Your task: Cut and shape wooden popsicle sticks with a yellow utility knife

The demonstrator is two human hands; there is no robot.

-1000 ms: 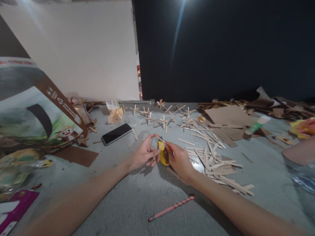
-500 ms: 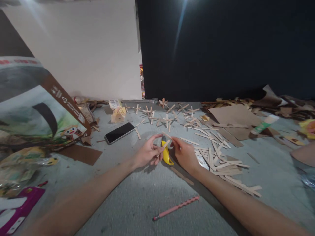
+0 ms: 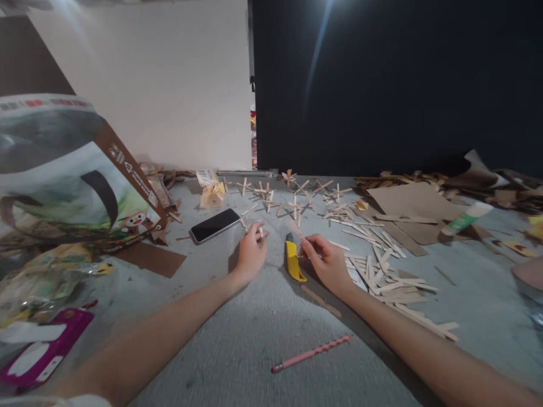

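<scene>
My left hand [image 3: 251, 251] is closed, with the pale end of a small wooden stick piece [image 3: 261, 232] showing between its fingertips. It is just to the right of the black phone [image 3: 215, 225]. My right hand [image 3: 327, 261] pinches a flat wooden craft stick [image 3: 296, 228] between thumb and fingers, the stick pointing up and to the left. Between the hands lies a yellow utility knife [image 3: 293, 262] with a dark tip, close to my right fingertips. A single craft stick [image 3: 320, 301] rests on the table below my right hand.
Loose craft sticks [image 3: 382, 277] are heaped at right, with crossed stick shapes [image 3: 294, 206] behind. A pink pencil [image 3: 311, 354] lies in front. Cardboard [image 3: 407, 203] and a glue stick [image 3: 466, 219] are at right; a printed bag [image 3: 63, 186] and a magenta object [image 3: 51, 345] at left.
My left hand has drawn away to the left from the knife and my right hand, carrying the small stick piece. My right hand still pinches its craft stick. The view has shifted slightly.
</scene>
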